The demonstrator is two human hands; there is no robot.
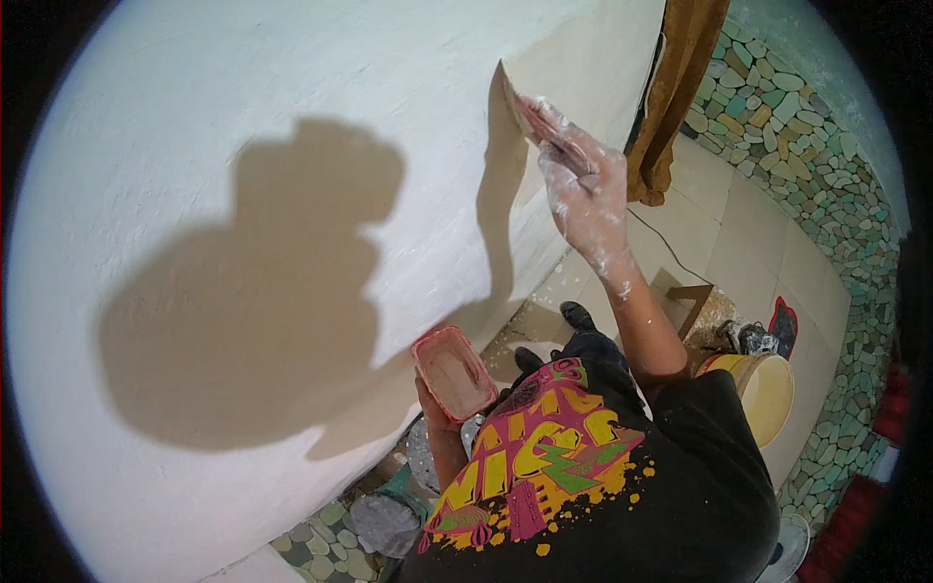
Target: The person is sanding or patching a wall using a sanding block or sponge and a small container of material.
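Observation:
My right hand (583,175), smeared with white paste, is raised to the white wall (306,65). It grips a putty knife (510,87), seen almost edge-on, with its blade against the wall surface. Lower down, my left hand (433,408) holds a red plastic tub (437,334) from its left side and below. Pale paste coats the inside of the tub, which is tilted toward me. Shadows of my head, body and right arm fall across the wall.
A brown curtain (681,87) hangs right of my right hand. On the tiled floor (743,248) lie white spatters and a thin cable (674,251). A yellowish bucket (773,401) stands by my right side. Pebble paving (776,95) borders the tiles. Grey round-topped objects (385,521) stand at lower left.

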